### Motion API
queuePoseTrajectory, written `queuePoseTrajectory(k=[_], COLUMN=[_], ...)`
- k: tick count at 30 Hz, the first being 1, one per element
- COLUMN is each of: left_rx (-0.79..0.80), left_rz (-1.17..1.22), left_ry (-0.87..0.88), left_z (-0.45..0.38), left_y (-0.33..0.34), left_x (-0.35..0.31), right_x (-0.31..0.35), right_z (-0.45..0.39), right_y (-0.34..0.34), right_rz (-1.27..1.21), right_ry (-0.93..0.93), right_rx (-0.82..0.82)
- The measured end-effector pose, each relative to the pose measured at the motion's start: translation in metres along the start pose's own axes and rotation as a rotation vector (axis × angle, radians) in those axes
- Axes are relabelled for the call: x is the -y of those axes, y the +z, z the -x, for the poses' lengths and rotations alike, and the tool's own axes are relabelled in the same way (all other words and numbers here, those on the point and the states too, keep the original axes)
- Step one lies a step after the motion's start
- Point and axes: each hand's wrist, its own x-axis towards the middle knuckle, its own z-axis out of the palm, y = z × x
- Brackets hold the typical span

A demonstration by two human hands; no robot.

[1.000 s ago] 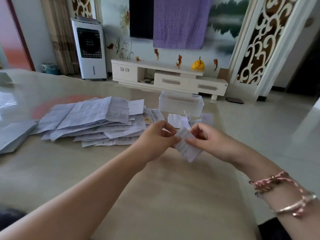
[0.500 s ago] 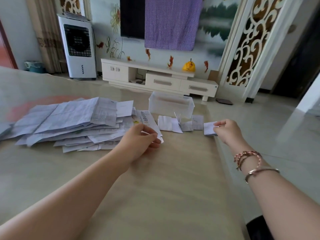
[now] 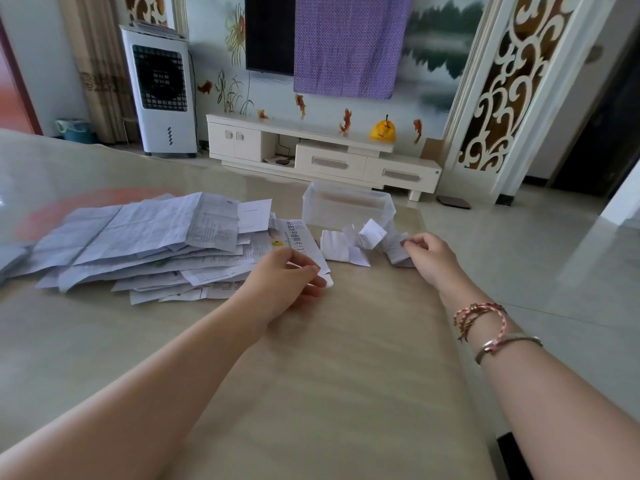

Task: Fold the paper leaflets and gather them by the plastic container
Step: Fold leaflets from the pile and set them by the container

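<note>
A clear plastic container (image 3: 347, 206) stands at the table's far side. Several small folded leaflets (image 3: 341, 245) lie just in front of it. My right hand (image 3: 430, 257) is at the right end of that group, and its fingertips pinch a folded leaflet (image 3: 397, 253) that rests on the table. A wide pile of unfolded leaflets (image 3: 152, 237) spreads to the left. My left hand (image 3: 285, 282) lies at the pile's right edge and pinches the near corner of a long printed leaflet (image 3: 298, 237) between thumb and fingers.
The beige table (image 3: 311, 393) ends close to the right of my right hand, with tiled floor beyond. More grey sheets (image 3: 10, 259) lie at the far left edge. A white TV cabinet (image 3: 325, 157) and an air cooler (image 3: 159, 91) stand behind the table.
My hands have parted. The right hand carried the folded leaflet to the group by the container and set it down. The left hand moved to the pile and took the printed leaflet's corner.
</note>
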Motion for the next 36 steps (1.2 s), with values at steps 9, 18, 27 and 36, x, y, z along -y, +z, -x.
queuePoseTrajectory(k=[9, 18, 27, 36], left_rx=[0.005, -0.081, -0.277, -0.43], left_rz=[-0.042, -0.052, -0.191, -0.266], left_ry=[0.049, 0.063, 0.026, -0.034], left_z=[0.016, 0.04, 0.056, 0.057], left_y=[-0.005, -0.049, -0.148, -0.222], left_x=[-0.007, -0.021, -0.014, -0.004], right_x=[0.027, 0.061, 0.146, 0.206], right_z=[0.04, 0.077, 0.106, 0.128], right_y=[-0.03, 0.001, 0.099, 0.194], right_rz=[-0.232, -0.143, -0.034, 0.476], right_ry=[-0.207, -0.349, -0.575, -0.928], right_rx=[-0.012, 0.193, 0.434, 0.5])
